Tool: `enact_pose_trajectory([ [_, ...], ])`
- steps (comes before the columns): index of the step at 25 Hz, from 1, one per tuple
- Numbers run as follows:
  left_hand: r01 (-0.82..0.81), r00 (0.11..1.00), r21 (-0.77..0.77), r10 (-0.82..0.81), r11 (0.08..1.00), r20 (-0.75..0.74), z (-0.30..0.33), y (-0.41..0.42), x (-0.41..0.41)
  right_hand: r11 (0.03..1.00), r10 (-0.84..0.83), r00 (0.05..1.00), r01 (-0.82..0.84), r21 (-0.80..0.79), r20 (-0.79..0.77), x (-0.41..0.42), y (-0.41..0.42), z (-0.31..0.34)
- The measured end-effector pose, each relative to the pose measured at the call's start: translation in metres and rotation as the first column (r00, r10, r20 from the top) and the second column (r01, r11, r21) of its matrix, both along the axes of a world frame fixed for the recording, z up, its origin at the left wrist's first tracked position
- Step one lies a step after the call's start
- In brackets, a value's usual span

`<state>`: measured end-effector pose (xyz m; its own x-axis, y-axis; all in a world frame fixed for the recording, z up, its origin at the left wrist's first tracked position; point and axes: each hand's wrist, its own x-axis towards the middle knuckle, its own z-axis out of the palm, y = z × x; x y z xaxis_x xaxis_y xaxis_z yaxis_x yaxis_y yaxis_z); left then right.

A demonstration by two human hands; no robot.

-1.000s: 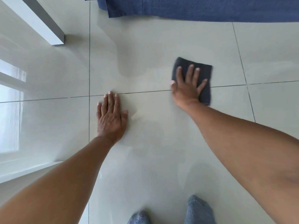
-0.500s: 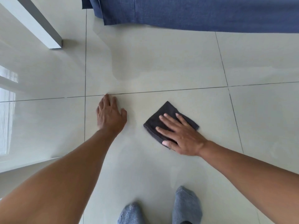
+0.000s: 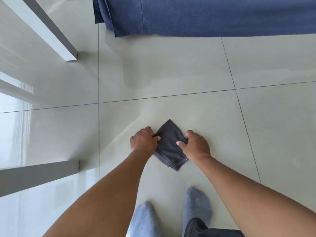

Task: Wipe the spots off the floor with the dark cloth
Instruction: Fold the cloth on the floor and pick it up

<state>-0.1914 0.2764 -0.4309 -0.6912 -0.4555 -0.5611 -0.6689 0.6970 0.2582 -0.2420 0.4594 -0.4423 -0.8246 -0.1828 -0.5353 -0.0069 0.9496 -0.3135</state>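
- The left hand (image 3: 143,140), a second ago flat on the floor (image 3: 171,72) as a prop, now pinches the left edge of the dark cloth (image 3: 168,144).
- The right hand (image 3: 195,145), earlier spread flat and wiping, now curls and grips the cloth's right edge.
- The cloth lies folded between both hands, pulled in from the far tile; probably a refold or pick-up, not a wiping stroke.
- No spots show nearby; no containers in view.
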Motion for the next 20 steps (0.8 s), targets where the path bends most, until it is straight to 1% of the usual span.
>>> enact_pose_trajectory([
  [1,0.019,0.997,-0.009,-0.019,1.0,0.079,0.008,-0.004,0.009,0.996,0.08,0.994,-0.083,0.045,0.072,0.003,-0.004,0.01],
  [2,0.037,0.989,-0.005,-0.036,0.999,0.141,0.017,-0.007,0.018,0.989,0.128,0.985,-0.135,0.056,0.115,0.007,-0.01,0.022],
  [3,0.032,0.984,0.017,-0.034,0.999,0.174,0.03,-0.011,0.024,0.99,0.137,0.982,-0.141,0.025,0.128,0.008,-0.018,0.036],
  [5,-0.02,0.989,0.101,0.005,0.995,0.149,0.065,-0.02,0.027,0.991,0.076,0.99,-0.062,-0.117,0.116,0.004,-0.032,0.069],
  [7,-0.063,0.997,0.163,0.056,0.985,0.046,0.115,-0.039,0.023,0.959,0.002,0.991,0.036,-0.282,0.132,-0.008,-0.044,0.115],
  [9,-0.118,0.985,0.177,0.138,0.977,-0.101,0.183,-0.06,0.024,0.892,-0.017,0.983,0.097,-0.442,0.181,-0.018,-0.054,0.177],
  [11,-0.191,0.923,0.253,0.261,0.948,-0.282,0.259,-0.074,0.039,0.807,0.023,0.981,0.095,-0.583,0.191,-0.019,-0.066,0.245],
  [13,-0.194,0.814,0.28,0.313,0.94,-0.489,0.332,-0.083,0.066,0.719,0.077,0.983,0.059,-0.692,0.164,-0.012,-0.084,0.311],
  [15,-0.154,0.688,0.219,0.264,0.964,-0.677,0.396,-0.096,0.1,0.602,0.133,0.98,0.039,-0.798,0.149,0.005,-0.107,0.373],
  [17,-0.154,0.577,0.103,0.174,0.983,-0.798,0.456,-0.125,0.141,0.494,0.233,0.965,-0.011,-0.869,0.12,0.033,-0.139,0.429],
  [18,-0.177,0.54,0.041,0.132,0.983,-0.831,0.485,-0.144,0.16,0.435,0.277,0.956,-0.035,-0.9,0.096,0.047,-0.158,0.453],
  [20,-0.231,0.505,-0.049,0.077,0.972,-0.86,0.535,-0.19,0.193,0.332,0.314,0.947,-0.051,-0.942,0.059,0.078,-0.204,0.488],
])
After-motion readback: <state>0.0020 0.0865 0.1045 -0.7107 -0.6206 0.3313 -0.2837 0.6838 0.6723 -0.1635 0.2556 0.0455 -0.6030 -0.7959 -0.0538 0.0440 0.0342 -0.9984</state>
